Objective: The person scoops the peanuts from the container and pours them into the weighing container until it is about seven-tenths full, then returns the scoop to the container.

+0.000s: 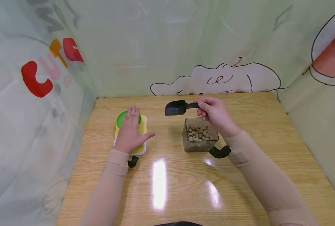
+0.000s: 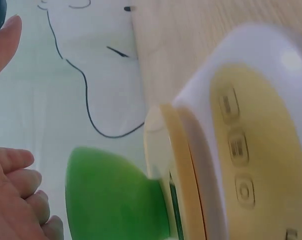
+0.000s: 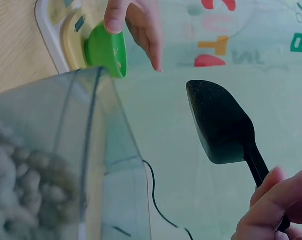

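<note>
Gripping a shiny black scoop [image 1: 175, 110] with my right hand [image 1: 216, 115], its tip toward nine o'clock, my left hand [image 1: 130, 131] spread wide toward twelve

The head view looks forward and down over most of the table [image 1: 190, 185]. Both wrist views, turned sideways, face low toward the backdrop [image 3: 160, 130]: the left close by the scale [image 2: 260, 135], the right close by the clear box [image 3: 36, 107] (the green bowl [image 2: 111, 197] shows in both).

Pale printed sheeting [image 1: 170, 47], perhaps plastic, with coloured letters [image 1: 55, 74] and cartoon outlines [image 1: 221, 78], borders a wood-grained table [image 1: 184, 179].
</note>
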Motion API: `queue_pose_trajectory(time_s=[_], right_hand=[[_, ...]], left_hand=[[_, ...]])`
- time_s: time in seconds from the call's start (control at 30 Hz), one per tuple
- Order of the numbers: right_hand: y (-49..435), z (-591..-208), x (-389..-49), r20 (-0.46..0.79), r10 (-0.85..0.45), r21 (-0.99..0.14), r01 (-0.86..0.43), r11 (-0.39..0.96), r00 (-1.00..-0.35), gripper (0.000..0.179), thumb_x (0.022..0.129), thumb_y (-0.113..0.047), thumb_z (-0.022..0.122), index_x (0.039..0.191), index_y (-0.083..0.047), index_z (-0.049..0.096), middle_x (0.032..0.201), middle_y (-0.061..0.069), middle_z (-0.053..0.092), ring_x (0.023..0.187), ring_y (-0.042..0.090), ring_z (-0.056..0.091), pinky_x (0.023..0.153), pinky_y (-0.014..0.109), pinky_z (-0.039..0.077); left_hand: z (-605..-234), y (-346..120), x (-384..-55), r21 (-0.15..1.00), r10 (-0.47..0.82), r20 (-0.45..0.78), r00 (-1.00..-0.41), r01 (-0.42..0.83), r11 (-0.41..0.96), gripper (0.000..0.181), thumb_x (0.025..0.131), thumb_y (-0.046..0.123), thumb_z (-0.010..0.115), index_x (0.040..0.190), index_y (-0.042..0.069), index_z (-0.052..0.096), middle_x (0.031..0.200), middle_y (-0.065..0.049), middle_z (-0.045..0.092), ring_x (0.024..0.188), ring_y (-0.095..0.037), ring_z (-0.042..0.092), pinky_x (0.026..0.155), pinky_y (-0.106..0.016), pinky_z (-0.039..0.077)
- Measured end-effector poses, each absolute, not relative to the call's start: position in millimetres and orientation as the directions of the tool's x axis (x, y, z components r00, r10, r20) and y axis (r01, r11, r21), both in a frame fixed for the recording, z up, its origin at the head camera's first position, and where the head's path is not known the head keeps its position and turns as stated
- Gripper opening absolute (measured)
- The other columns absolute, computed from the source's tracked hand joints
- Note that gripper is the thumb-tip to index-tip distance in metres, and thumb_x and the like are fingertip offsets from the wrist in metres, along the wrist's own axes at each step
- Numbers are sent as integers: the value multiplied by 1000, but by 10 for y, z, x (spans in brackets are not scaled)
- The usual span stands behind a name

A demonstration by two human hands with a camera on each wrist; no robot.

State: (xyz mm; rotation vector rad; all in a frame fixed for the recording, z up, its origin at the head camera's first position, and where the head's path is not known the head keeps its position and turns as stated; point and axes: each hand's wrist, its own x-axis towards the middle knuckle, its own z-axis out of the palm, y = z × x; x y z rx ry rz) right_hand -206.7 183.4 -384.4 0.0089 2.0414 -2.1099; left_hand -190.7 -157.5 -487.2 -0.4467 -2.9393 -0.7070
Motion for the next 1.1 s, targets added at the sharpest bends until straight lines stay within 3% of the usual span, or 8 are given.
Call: queue_pose_trajectory(time_s=[0.27,0.43,0.7,1.1], right_hand=[[2113,-3903,-1812,-151,-112,-988,153,-15,-982,19,112,-17,57,118,-4,70,69,-5,64,60,6,52,50,18,44],[2284,-3932,-1686,-111,-97,-990,119,-74,-989,18,112,-17,59,112,-8,74,70,-4,65,60,7,51,50,19,44],[2518,-3967,-1552,-91,-50,-988,97,-118,-995,17,110,-15,61,108,-6,76,70,-2,66,58,6,53,48,18,46],[2688,-4066,-1471,-114,25,-993,114,11,-993,21,110,-16,62,112,1,73,69,-2,65,59,8,52,49,20,48]], left_hand=[[-4933,-1437,-1899,428,293,167,-941,337,839,125,89,70,76,174,11,6,183,-4,-4,172,-31,1,141,-53,10],[-4940,-1309,-1900,414,322,170,-931,364,835,125,88,77,72,174,10,11,184,-7,0,172,-27,1,141,-51,13],[-4944,-1058,-1867,415,387,170,-906,422,806,125,88,76,73,174,9,11,183,-9,4,171,-31,7,141,-49,13],[-4851,-594,-1827,477,503,118,-856,493,728,123,90,71,75,175,12,8,184,-6,9,171,-26,6,141,-45,12]])
